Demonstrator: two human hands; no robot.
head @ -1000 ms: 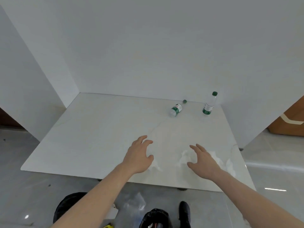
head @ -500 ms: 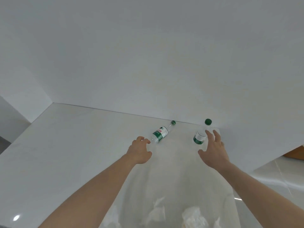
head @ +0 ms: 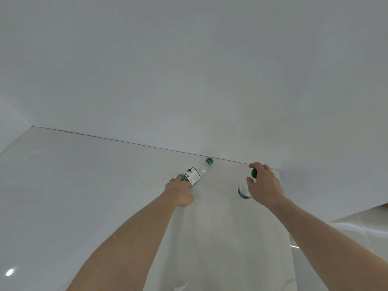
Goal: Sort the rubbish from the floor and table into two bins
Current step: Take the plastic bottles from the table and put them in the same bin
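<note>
A clear plastic bottle with a green and white label [head: 194, 175] lies on its side on the white table [head: 94, 196], neck pointing to the wall. My left hand [head: 180, 193] is curled around its base end. A loose green cap [head: 209, 161] lies just beyond its open neck. To the right stands an upright clear bottle [head: 243, 192] with a green cap [head: 254, 172]. My right hand [head: 265, 184] wraps its upper part from the right, hiding most of the body.
The white wall [head: 189, 80] rises right behind both bottles. The table's right edge runs close past my right forearm, with glossy floor [head: 357, 232] beyond. A scrap of white paper [head: 180, 287] shows at the bottom edge.
Both hands reached forward across the table, from over the crumpled tissues to the far bottles. My left hand closed on the lying bottle, my right on the standing one.
</note>
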